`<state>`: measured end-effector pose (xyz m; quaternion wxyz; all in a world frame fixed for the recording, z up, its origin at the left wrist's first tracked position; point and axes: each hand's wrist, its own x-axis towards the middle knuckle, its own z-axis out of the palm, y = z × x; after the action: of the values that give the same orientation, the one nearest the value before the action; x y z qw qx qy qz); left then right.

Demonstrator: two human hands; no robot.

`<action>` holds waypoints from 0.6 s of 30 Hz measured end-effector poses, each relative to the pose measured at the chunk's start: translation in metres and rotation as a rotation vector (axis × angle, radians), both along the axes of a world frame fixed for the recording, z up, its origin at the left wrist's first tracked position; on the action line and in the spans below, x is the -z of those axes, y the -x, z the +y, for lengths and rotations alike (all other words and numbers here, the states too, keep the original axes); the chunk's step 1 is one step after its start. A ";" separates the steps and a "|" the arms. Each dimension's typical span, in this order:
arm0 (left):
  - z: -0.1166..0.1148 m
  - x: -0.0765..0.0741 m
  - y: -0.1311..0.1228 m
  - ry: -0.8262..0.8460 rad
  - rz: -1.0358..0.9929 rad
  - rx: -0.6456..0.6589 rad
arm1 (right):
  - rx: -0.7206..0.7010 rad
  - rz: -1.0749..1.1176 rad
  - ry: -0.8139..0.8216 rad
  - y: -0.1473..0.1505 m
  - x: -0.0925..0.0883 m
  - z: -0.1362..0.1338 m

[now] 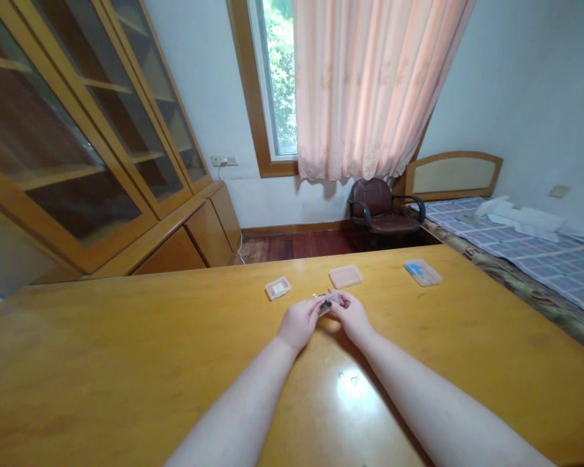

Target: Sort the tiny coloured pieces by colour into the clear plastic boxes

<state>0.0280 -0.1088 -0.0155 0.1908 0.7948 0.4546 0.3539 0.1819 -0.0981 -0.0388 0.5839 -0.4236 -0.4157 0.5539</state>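
Note:
Close together above the table (pixel 214 350), my left hand (pixel 298 323) and my right hand (pixel 354 319) both have their fingers closed on a small translucent, bag-like thing (pixel 335 298). A small black piece (pixel 326 303) shows between the fingertips; whether it lies inside the translucent thing I cannot tell. A tiny yellowish metallic bit (pixel 316 296) is just beyond my left fingertips. Past my hands lie a shallow pink tray (pixel 346 277) and, to the left, a smaller pink box (pixel 269 290) with a white block inside.
Farther right on the table is another pink tray (pixel 435 279) holding blue pieces. Two small ring-like bits (pixel 353 380) lie near the glare. Beyond the table stand a brown armchair (pixel 372 201), a bed (pixel 525 240) at right and a glass-door cabinet (pixel 92 253) at left.

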 end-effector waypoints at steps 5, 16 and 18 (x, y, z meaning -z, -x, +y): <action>-0.001 0.000 -0.001 -0.022 0.021 -0.018 | -0.009 0.023 0.015 0.001 -0.003 -0.003; -0.001 0.002 -0.003 -0.093 -0.021 -0.038 | -0.027 -0.009 0.031 0.000 -0.004 0.000; -0.001 0.003 -0.004 -0.111 -0.038 -0.045 | -0.031 -0.009 0.047 0.001 -0.006 -0.001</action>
<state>0.0319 -0.1099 -0.0181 0.1467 0.7869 0.4484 0.3978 0.1813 -0.0990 -0.0324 0.5631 -0.4331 -0.4118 0.5707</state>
